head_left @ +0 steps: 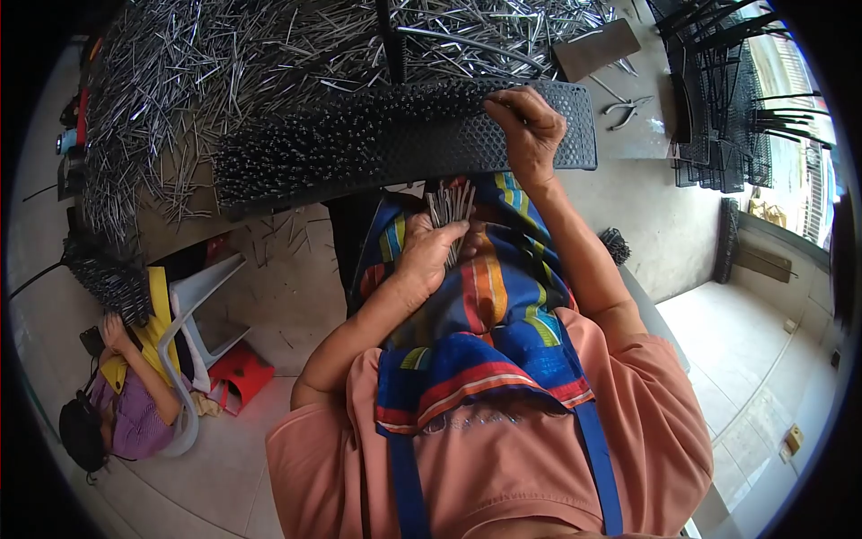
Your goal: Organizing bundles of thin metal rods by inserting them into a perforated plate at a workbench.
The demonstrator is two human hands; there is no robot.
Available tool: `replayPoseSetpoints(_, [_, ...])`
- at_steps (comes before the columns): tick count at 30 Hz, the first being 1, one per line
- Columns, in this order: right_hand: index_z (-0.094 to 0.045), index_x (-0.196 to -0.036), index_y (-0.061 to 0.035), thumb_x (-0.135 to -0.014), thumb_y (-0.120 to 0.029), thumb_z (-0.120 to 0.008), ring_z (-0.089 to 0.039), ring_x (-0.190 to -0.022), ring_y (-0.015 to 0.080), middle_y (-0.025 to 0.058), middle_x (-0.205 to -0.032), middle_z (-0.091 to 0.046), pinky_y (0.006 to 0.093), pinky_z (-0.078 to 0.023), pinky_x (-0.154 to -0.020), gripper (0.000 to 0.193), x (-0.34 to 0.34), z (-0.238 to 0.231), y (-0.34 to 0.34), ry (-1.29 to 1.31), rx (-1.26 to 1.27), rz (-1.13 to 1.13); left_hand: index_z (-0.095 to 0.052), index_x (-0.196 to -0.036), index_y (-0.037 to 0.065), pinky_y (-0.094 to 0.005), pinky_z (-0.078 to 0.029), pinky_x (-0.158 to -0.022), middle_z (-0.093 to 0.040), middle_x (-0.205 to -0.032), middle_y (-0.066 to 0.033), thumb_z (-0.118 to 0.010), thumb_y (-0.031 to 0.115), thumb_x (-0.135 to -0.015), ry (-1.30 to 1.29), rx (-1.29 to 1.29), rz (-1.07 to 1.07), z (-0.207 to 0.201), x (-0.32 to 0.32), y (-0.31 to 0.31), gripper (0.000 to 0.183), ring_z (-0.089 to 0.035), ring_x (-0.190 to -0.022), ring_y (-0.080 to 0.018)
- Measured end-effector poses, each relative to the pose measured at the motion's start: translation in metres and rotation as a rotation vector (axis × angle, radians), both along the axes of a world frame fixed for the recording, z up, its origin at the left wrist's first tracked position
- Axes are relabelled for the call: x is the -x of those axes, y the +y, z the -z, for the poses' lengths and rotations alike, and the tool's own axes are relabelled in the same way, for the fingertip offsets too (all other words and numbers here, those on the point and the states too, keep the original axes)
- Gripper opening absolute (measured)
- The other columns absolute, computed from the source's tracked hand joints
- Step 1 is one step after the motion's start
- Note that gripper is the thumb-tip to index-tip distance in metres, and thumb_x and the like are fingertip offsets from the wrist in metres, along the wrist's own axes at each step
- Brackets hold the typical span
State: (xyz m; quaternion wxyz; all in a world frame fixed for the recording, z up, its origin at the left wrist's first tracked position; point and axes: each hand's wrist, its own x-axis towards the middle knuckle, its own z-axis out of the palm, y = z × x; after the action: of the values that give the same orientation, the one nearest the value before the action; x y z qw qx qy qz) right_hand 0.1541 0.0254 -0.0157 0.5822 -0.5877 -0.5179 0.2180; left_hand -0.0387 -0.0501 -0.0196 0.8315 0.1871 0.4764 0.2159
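Note:
A long black perforated panel [377,144], studded with metal pins, lies across my lap against the table edge. My right hand [528,130] rests on its right part, fingers pressed to the holes, with fingertips pinched together; whether it grips a pin I cannot tell. My left hand [429,256] sits below the panel over my striped apron, shut on a bundle of thin metal pins [449,205] that stick up out of the fist.
A big heap of loose metal pins [269,54] covers the table behind the panel. Pliers [626,110] and a flat board [595,47] lie at the right. Black racks [718,99] stand far right. Another person [126,395] sits low left beside a white plastic chair [202,305].

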Motion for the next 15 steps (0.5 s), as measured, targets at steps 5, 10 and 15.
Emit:
replayPoseSetpoints(5, [-0.071,-0.085,0.0018,-0.076,0.006,-0.072,-0.061,-0.072,0.0083,0.0043,-0.081,-0.068,0.0216,-0.048,-0.066,0.009,0.0,0.0,0.004,0.026,0.014,-0.012,-0.065,-0.112,0.002,-0.0328,-0.061,-0.064,-0.072,-0.094,-0.0146,-0.057,-0.004,-0.088,-0.056,-0.031,-0.12,0.002,-0.009,0.005,0.026,-0.072,-0.075,-0.0224])
replayPoseSetpoints(10, [-0.071,-0.085,0.0014,-0.075,0.005,-0.073,-0.061,-0.07,0.0092,0.0054,-0.08,-0.067,0.0217,-0.048,-0.064,0.011,0.004,0.009,0.001,-0.114,0.048,-0.011,-0.065,-0.113,0.002,-0.0329,-0.06,-0.065,-0.072,-0.094,-0.0141,-0.057,-0.004,-0.088,-0.078,-0.02,-0.15,0.0,-0.011,0.013,0.027,-0.071,-0.077,-0.0229])
replayPoseSetpoints(15, [-0.071,-0.087,0.0004,-0.075,0.005,-0.074,-0.062,-0.067,0.0108,0.0054,-0.078,-0.066,0.0238,-0.048,-0.061,0.014,0.013,0.009,-0.003,-0.283,0.15,0.03,-0.065,-0.111,0.0,-0.0325,-0.058,-0.068,-0.072,-0.093,-0.0139,-0.057,-0.004,-0.088,-0.08,-0.022,-0.215,0.002,-0.019,0.019,0.025,-0.071,-0.078,-0.023])
